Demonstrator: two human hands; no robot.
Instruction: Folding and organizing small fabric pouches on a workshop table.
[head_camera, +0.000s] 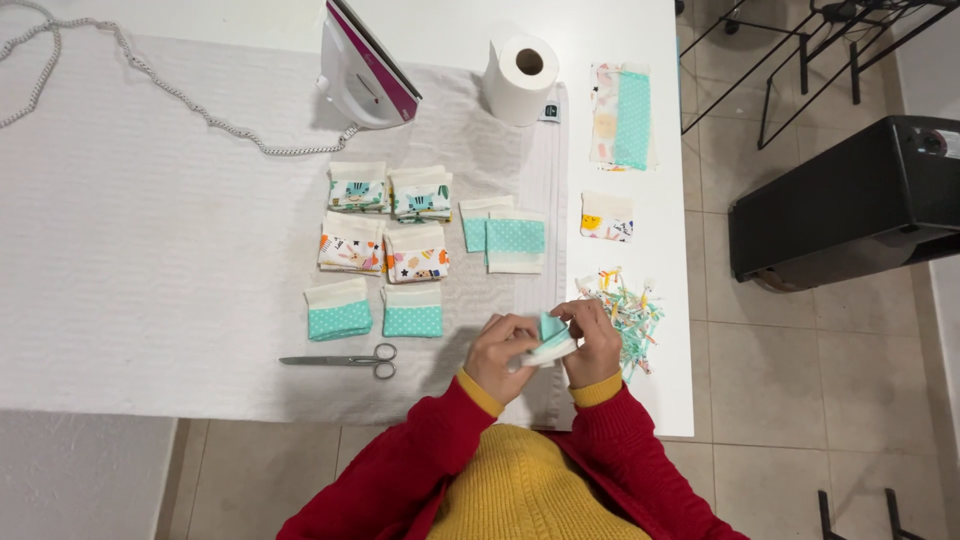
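White table (150, 250), cloth-covered. Both yr hands, left hand (503, 352) & right hand (592, 340), pinch teal fabric piece (550, 340): prob. light, soft, floppy; hold by folded edges.

White table (640, 60) (cloth-covered (150, 250))

A white and magenta steam iron (365, 68) stood upright at the far edge of the white counter (150, 250), its braided cord (170, 90) trailing left. A white paper towel roll (520, 78) lay just beside it. Steel scissors (345, 360) rested near the front edge, and a black box (850, 200) sat on the tiled floor (780, 400).
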